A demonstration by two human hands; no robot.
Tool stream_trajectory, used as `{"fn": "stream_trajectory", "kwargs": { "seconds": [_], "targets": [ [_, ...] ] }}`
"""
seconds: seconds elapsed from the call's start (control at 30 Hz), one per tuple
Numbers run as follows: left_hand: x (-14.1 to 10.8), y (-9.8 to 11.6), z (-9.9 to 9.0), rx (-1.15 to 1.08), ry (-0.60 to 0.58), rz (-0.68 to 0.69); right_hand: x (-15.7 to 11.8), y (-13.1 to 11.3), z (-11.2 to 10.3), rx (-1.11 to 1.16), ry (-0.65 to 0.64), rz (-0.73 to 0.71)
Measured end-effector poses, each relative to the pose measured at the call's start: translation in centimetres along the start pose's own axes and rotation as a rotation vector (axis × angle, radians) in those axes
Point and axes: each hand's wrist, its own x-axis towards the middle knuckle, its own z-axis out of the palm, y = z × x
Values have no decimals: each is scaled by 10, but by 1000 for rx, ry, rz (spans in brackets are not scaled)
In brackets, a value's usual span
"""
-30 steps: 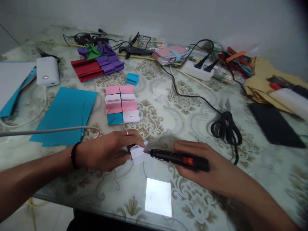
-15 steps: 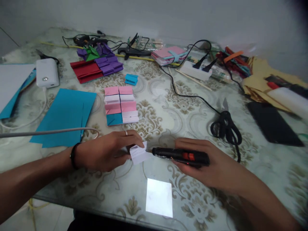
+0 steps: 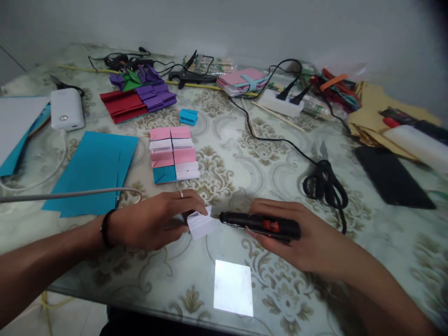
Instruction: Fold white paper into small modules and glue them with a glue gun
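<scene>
My left hand (image 3: 154, 218), with a ring and a black wristband, pinches a small folded white paper piece (image 3: 201, 227) between thumb and fingers just above the tabletop. My right hand (image 3: 290, 233) is wrapped round a black hot glue gun (image 3: 259, 225) with a red switch. Its nozzle points left and meets the right edge of the white paper; whether glue is coming out is too small to tell. Beyond my hands lies a block of pink, white and blue folded paper pieces (image 3: 174, 156). A small blue folded paper piece (image 3: 189, 117) sits behind that block.
Blue paper sheets (image 3: 93, 172) and a white power bank (image 3: 67, 109) lie left. Red (image 3: 122, 106) and purple folded papers (image 3: 157, 97) are behind. Scissors (image 3: 325, 184), a black phone (image 3: 394, 177) and a power strip (image 3: 282, 102) with a black cord are right.
The view has shifted slightly. My left hand keeps its pinch on the white paper, and the glue gun's nozzle stays at the paper's edge, perhaps slightly closer.
</scene>
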Motion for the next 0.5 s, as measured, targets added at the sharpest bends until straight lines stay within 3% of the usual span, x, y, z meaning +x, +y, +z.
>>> {"fn": "stream_trajectory", "kwargs": {
  "seconds": [0.17,0.5],
  "targets": [
    [0,-1,0,-9,10,14,-1,-4,1,-15,-27,18],
    [-1,-1,0,16,26,0,-6,-8,-2,-115,44,-38]
  ]
}}
